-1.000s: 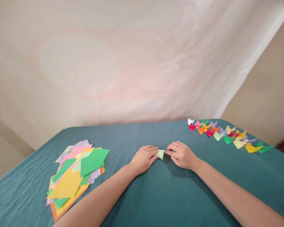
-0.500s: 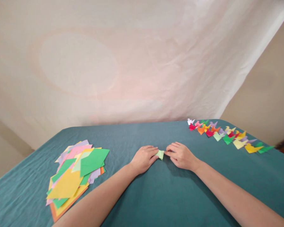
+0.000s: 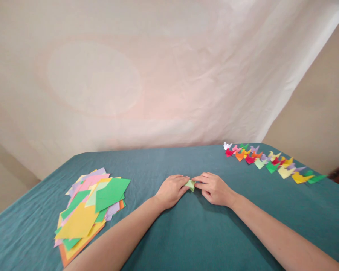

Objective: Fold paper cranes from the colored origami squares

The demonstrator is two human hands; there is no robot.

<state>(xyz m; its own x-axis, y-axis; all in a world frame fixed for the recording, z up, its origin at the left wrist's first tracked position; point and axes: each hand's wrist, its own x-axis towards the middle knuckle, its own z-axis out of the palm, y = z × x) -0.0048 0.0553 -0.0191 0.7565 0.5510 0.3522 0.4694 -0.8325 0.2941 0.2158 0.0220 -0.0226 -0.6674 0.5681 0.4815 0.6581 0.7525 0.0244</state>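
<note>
A small folded piece of light green paper [image 3: 190,184] lies on the teal tablecloth [image 3: 192,233] in the middle of the table. My left hand [image 3: 171,190] rests palm down with its fingertips pressed on the paper's left side. My right hand [image 3: 213,187] pinches the paper's right side with curled fingers. Most of the paper is covered by my fingers.
A loose stack of coloured paper squares [image 3: 87,205] lies at the left. A row of several small folded paper figures [image 3: 271,162] runs along the right back edge. A pale cloth backdrop [image 3: 147,75] hangs behind the table.
My right hand has slid a little to the left, closing over more of the green paper. The left hand has barely moved.
</note>
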